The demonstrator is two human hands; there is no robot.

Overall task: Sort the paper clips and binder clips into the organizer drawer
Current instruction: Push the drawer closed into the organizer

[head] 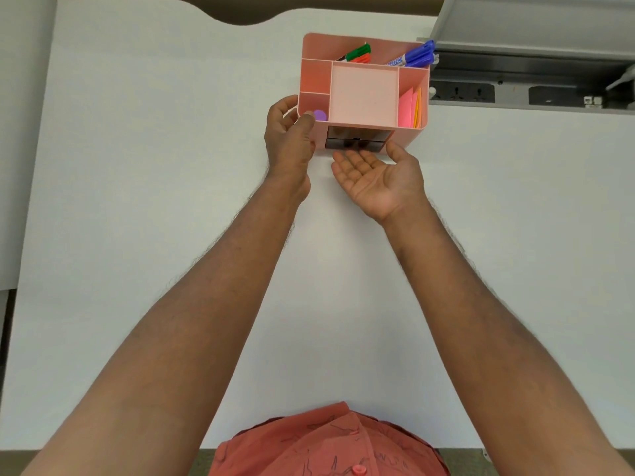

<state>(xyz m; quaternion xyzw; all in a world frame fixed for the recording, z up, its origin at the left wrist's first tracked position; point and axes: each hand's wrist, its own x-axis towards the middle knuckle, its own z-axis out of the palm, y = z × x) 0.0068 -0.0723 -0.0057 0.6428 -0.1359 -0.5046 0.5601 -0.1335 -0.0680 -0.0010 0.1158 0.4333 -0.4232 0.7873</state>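
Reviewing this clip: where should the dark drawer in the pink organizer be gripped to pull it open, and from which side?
Probably at the small dark knob at the middle of the drawer front, from the person's side: that face alone is exposed. The right hand lies open, palm up, just before it, while the left hand steadies the organizer at its left corner.

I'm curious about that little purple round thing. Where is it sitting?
In the head view, the purple disc lies in the pink organizer's front-left compartment, right beside the left hand's thumb on the rim.
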